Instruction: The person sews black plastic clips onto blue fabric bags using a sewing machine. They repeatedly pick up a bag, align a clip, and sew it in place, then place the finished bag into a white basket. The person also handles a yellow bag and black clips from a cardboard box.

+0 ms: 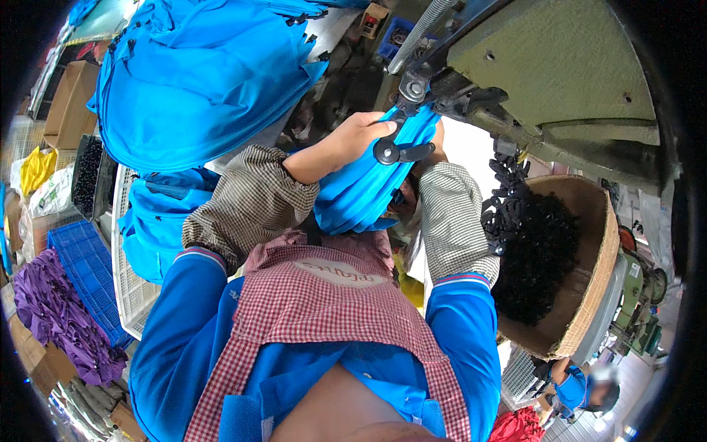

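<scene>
A folded bundle of blue fabric point(361, 193) hangs in front of my apron, its upper end at the black metal head point(412, 90) of a green machine. My left hand point(355, 140) is closed on the bundle's upper left edge, the thumb lying on top near the black metal part. On the bundle's far right side is my right hand point(436, 144); the cloth and the checked sleeve cover most of it, so its fingers do not show. A black lever with a round knob point(394, 152) lies over the cloth between the hands.
The green machine body point(560, 66) and a coil spring point(421, 33) rise ahead. To the right, a cardboard box point(589, 272) holds small black plastic parts. At left are a large blue fabric pile point(206, 81), a blue crate point(87, 276) and purple cloth point(65, 317). Another person point(571, 387) works at lower right.
</scene>
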